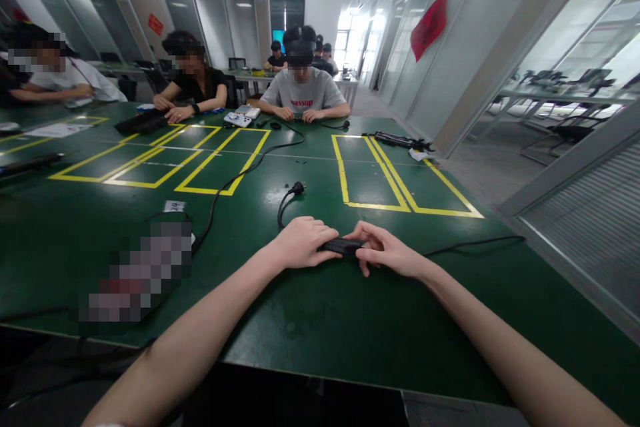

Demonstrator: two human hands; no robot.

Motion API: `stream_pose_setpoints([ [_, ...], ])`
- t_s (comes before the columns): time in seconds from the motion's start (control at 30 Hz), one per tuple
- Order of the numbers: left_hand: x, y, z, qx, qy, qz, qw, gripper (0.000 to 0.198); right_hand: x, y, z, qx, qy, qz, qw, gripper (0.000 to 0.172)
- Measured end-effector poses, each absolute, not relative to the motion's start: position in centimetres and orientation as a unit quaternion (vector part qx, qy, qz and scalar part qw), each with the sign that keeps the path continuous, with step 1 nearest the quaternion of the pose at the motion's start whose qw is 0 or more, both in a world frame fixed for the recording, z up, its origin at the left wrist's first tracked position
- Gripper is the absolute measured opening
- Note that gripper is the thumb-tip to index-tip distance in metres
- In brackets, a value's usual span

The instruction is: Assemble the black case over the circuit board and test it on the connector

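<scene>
A black power adapter [344,246] lies low over the green table in front of me. My left hand [304,243] is wrapped around its left part, covering that end. My right hand [389,253] has its thumb and fingers bent about the right end, where a thin cable seems to join; the exact contact is partly hidden. Beyond my left hand, a black mains plug [299,188] rests on the table, its cord running back toward that hand. To the right of my right hand, a black cable [475,245] trails over the tabletop.
Yellow tape rectangles [377,205] mark the green table [310,320]. A pixelated object [145,273] and a numbered tag [175,206] lie at left. A long black cable [235,177] snakes across the middle. A black folded stand [400,141] lies far right. Several people sit opposite.
</scene>
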State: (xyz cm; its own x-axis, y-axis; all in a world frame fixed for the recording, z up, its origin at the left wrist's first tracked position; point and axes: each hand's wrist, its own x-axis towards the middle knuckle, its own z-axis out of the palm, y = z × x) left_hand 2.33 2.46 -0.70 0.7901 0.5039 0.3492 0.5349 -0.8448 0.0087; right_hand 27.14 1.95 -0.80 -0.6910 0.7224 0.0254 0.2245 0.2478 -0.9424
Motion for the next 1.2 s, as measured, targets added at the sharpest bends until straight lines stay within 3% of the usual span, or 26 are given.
stream_pose_setpoints([
  [0.07, 2.5, 2.4, -0.9, -0.95, -0.254, -0.175, 0.05, 0.039, 27.4, 2.1, -0.7, -0.312, -0.7, 0.609, 0.205, 0.049],
  [0.17, 2.6, 2.3, -1.1, -0.951, -0.25, -0.177, 0.04, 0.038, 27.1, 2.0, -0.8, -0.344, -0.673, 0.62, 0.213, 0.049],
  [0.3, 2.3, 2.4, -1.3, -0.938, -0.278, -0.204, 0.005, 0.033, 25.9, 2.0, -1.3, -0.371, -0.66, 0.586, 0.289, 0.049],
  [0.47, 1.8, 2.6, -0.9, -0.905, -0.306, -0.292, 0.045, 0.047, 26.9, 3.5, -1.5, -0.419, -0.605, 0.532, 0.42, 0.053],
  [0.67, 1.6, 3.1, -1.4, -0.9, -0.332, -0.282, 0.005, 0.026, 32.6, 7.1, -1.5, -0.529, -0.511, 0.306, 0.604, 0.052],
  [0.77, 1.8, 3.3, -2.1, -0.905, -0.336, -0.257, -0.047, 0.02, 35.3, 8.5, -1.6, -0.571, -0.485, 0.137, 0.648, 0.047],
  [0.9, 2.1, 3.4, -2.7, -0.9, -0.337, -0.261, -0.089, 0.016, 37.7, 9.2, -2.0, -0.613, -0.481, 0.01, 0.627, 0.037],
  [1.07, 2.2, 3.3, -3.0, -0.893, -0.345, -0.27, -0.106, 0.014, 38.7, 9.2, -3.1, -0.688, -0.464, -0.022, 0.557, 0.03],
  [1.2, 2.3, 3.2, -2.9, -0.893, -0.345, -0.266, -0.108, 0.014, 39.6, 9.4, -4.3, -0.755, -0.475, -0.01, 0.452, 0.03],
])
